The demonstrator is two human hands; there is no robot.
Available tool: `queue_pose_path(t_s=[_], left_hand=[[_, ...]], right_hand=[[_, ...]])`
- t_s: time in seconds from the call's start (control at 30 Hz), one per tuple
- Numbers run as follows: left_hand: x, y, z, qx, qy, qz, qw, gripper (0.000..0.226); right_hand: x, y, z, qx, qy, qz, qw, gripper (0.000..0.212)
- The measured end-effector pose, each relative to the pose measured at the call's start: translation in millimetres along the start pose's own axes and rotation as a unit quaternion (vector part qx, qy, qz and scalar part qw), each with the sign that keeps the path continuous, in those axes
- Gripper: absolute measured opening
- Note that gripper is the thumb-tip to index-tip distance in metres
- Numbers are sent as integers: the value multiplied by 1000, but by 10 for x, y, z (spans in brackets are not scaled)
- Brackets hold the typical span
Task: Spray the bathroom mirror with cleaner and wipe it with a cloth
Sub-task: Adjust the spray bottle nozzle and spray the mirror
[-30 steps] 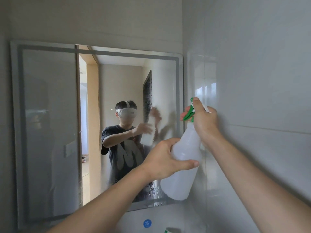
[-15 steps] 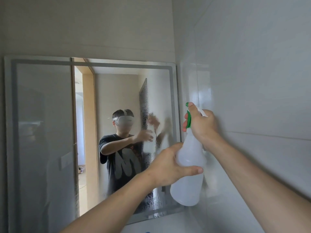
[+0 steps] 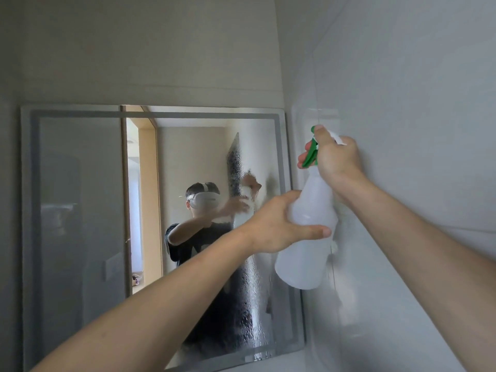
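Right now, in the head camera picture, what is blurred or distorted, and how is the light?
In the head view: the mirror leans from the wide lens; spray droplets smear the reflection on its right side; the spray bottle, gripped by left hand and right hand, looks slightly soft; light is diffuse, with pale sheen on the tile wall.

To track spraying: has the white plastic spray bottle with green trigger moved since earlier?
Yes. The spray bottle rose along the right edge of the rectangular mirror.
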State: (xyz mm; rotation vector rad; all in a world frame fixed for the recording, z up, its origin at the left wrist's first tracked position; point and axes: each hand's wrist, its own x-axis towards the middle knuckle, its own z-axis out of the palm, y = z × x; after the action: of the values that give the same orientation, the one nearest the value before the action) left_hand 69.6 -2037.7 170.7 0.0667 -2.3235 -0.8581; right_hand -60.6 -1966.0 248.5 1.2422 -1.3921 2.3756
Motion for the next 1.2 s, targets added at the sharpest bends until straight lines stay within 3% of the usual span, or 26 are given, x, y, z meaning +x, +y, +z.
queue_pose_path(t_s=[0.4,0.8,1.2], left_hand=[[36,-37,-14,-34,-2,23,999,55],[-256,-117,-304,-39,67,35,996,50],[-524,-116,-505,-19,90,10,996,48]], right_hand=[[-38,-46,15,-48,16,-8,999,43],[-188,-194,483,-22,-89,-24,996,44],[-332,-156,790,-11,-70,-27,997,42]])
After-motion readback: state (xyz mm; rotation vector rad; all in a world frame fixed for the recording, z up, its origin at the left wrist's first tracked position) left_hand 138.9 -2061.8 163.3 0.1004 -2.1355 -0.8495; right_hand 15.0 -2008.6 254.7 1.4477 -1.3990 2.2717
